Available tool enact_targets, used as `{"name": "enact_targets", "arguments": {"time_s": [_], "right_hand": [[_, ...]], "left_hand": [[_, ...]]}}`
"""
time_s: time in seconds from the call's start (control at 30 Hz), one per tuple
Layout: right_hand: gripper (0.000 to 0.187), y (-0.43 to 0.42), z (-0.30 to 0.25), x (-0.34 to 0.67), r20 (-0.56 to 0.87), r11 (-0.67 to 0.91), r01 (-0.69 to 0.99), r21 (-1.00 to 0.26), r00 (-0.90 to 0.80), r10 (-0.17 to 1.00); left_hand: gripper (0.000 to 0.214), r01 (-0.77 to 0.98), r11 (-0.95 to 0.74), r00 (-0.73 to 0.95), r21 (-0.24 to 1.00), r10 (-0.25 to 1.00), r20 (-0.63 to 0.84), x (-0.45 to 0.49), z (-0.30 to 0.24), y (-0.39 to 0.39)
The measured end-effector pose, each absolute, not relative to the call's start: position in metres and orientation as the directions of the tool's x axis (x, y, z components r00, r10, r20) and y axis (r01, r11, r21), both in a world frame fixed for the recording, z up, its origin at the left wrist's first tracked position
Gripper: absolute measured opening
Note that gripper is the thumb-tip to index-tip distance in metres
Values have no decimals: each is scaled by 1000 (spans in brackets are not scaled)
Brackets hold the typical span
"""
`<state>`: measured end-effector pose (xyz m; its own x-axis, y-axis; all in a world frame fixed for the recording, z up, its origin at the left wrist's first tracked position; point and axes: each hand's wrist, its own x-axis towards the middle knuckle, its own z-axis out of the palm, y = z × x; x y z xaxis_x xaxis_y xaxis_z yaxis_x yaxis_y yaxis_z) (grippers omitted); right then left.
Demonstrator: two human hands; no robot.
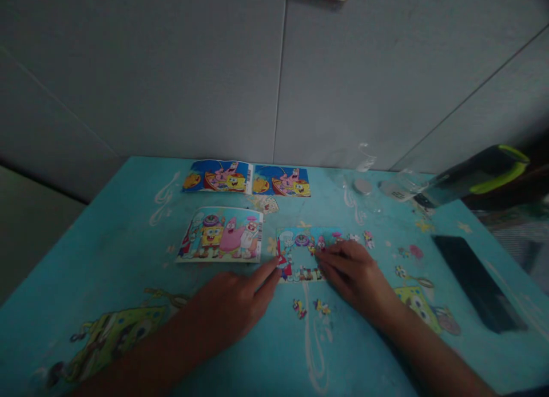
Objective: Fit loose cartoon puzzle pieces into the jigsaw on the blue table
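A small, partly assembled cartoon jigsaw puzzle lies on the turquoise printed table. My left hand lies flat beside its left edge, fingertips touching the border, fingers stretched. My right hand rests on the puzzle's right side, fingers extended and pressing on pieces. Two loose pieces lie just below the puzzle, and a few more lie to its upper right.
A picture card lies left of the puzzle. A blue printed strip lies near the wall. A clear plastic bag with a lid sits at the back right. A black phone lies on the right, a black-and-green object behind it.
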<state>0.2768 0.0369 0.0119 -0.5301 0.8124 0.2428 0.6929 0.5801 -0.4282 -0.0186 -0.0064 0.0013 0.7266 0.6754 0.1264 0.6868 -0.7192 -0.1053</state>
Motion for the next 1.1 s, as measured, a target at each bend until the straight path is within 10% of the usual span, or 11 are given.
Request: {"name": "enact_targets", "arguments": {"time_s": [1.1], "right_hand": [[21,45,13,266,255,414,793,-446,-331,909]], "left_hand": [[47,681,-722,732,-125,677,76,-19,1,-8]]}}
